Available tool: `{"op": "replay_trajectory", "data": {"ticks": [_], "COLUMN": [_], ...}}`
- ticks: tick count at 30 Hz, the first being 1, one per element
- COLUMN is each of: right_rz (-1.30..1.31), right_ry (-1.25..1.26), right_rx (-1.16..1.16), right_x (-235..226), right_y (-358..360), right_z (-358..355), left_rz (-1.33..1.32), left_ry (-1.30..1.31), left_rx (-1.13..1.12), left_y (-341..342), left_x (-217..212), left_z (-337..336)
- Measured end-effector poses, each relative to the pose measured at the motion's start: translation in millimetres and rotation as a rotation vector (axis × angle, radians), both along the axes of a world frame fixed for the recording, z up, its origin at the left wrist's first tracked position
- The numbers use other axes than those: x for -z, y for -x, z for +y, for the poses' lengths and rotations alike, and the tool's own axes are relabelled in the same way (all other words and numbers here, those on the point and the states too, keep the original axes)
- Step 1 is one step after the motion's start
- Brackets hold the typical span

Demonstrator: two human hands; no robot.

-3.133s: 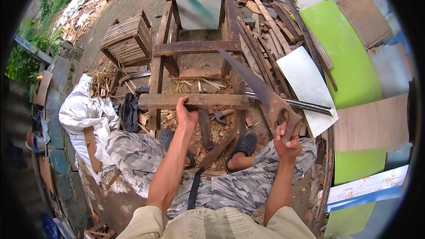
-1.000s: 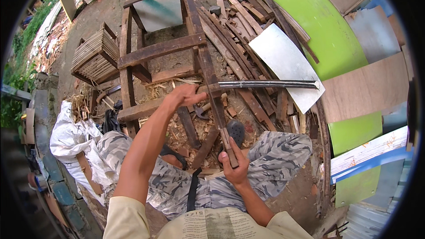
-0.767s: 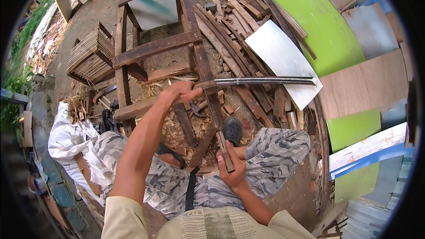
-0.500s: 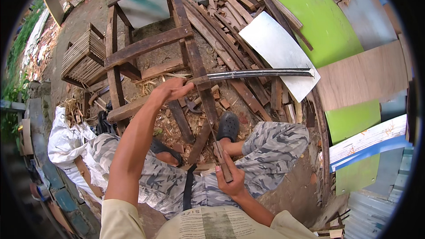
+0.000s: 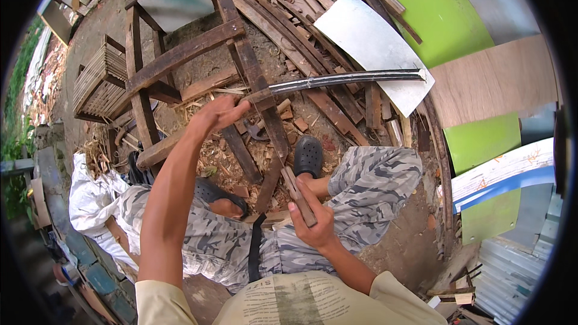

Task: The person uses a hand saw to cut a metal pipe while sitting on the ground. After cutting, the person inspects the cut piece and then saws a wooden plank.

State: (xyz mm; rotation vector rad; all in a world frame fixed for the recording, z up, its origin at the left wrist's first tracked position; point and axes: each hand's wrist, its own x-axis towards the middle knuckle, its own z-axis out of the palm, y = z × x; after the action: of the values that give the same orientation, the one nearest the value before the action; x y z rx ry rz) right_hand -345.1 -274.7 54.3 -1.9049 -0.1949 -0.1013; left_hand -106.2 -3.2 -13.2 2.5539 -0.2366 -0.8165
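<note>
My left hand (image 5: 218,112) closes around the brown wooden end of a long, slightly curved black strip with pale lines (image 5: 346,79). That end rests on a dark beam of a wooden frame (image 5: 256,72), and the strip reaches out to the right. In my right hand (image 5: 314,219), low in front of me, is the wooden handle of a thin-bladed hand tool (image 5: 299,195). Its narrow blade, seen nearly edge-on, points away from me toward the strip's wooden end. Whether the blade touches the wood, and what kind of blade it is, I cannot make out.
A slatted wooden crate (image 5: 102,84) stands at the left beside a white sack (image 5: 90,201). Wood offcuts (image 5: 289,30) pile up beyond the frame. A white sheet (image 5: 367,42) and green panels (image 5: 433,12) lie right. Shavings and a hammer-like metal head (image 5: 257,132) lie between my feet.
The whole view has shifted, with the scene moving up and slightly left. My right hand has pushed the tool a little forward, nearer the strip's wooden end. My left hand keeps its grip.
</note>
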Motion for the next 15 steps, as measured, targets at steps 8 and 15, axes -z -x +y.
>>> {"op": "replay_trajectory", "data": {"ticks": [8, 15], "right_rz": [0.101, 0.137], "right_ry": [-0.045, 0.011], "right_rx": [-0.01, -0.018], "right_x": [7.4, 4.9], "right_y": [-55.4, 8.4], "right_z": [34.0, 1.4], "left_rz": [0.046, -0.007], "left_ry": [-0.049, 0.017], "left_rx": [0.004, -0.012], "left_y": [-6.2, 1.4], "left_x": [2.5, 2.6], "left_z": [-0.4, 2.0]}}
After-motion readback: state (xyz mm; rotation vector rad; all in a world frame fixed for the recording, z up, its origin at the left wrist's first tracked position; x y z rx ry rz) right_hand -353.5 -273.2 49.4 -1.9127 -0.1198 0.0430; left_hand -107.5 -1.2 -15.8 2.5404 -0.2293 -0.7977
